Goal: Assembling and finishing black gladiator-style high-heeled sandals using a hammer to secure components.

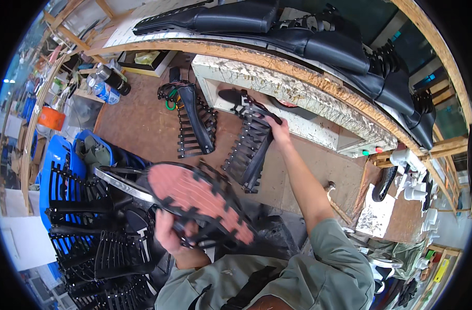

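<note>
My left hand [170,233] is closed on a black strappy sandal turned sole side up. Its pink underside [192,194] faces upward, and black strap ends fold over the edges. My right hand [280,130] grips the upper edge of a tall black gladiator sandal [249,147], which lies on the brown worktable with its many crosswise straps. To the left of that one, another tall black gladiator sandal [197,121] rests on the table by a green ring-shaped handle.
Black strappy uppers [107,237] pile up at the left, beside a blue bin [60,150] and a metal hoop [125,185]. A scuffed white wooden box [277,72] stands at the back, under a shelf of black boots [231,18]. A water bottle [104,90] is far left.
</note>
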{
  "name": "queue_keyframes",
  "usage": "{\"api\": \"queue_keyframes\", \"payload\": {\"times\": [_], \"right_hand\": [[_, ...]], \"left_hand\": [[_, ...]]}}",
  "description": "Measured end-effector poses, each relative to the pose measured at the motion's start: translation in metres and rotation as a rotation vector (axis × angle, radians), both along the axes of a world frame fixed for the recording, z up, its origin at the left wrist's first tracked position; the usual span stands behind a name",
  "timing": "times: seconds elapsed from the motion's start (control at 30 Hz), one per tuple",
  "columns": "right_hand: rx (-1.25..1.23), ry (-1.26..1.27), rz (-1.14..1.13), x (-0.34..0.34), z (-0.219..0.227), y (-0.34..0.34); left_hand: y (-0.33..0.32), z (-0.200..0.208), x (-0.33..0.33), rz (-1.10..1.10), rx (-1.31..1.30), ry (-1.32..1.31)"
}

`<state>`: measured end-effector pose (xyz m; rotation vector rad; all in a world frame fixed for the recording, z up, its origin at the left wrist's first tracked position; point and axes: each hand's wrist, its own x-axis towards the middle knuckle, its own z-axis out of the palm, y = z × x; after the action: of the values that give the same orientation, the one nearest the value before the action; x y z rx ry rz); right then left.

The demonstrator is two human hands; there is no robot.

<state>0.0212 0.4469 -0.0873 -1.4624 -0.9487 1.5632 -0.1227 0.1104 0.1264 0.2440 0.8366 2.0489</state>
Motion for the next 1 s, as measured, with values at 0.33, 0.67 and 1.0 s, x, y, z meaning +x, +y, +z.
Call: {"api": "queue_keyframes", "payload": {"times": [0.33, 0.67, 1.0], "right_hand": [[0.815, -0.325, 0.194, 0.051, 0.009, -0.052], [0.839, -0.095, 0.321, 0.208, -0.03, -0.372], [0.74, -0.53, 0.197, 0.293, -0.022, -0.503]], "left_hand": [[-0.054, -0.108, 0.066, -0.445, -0.091, 0.052], [-0.061, -0.147, 0.135, -0.416, 0.176, 0.508], [-0.071, -0.185, 0.206, -0.611, 0.133, 0.56]]}}
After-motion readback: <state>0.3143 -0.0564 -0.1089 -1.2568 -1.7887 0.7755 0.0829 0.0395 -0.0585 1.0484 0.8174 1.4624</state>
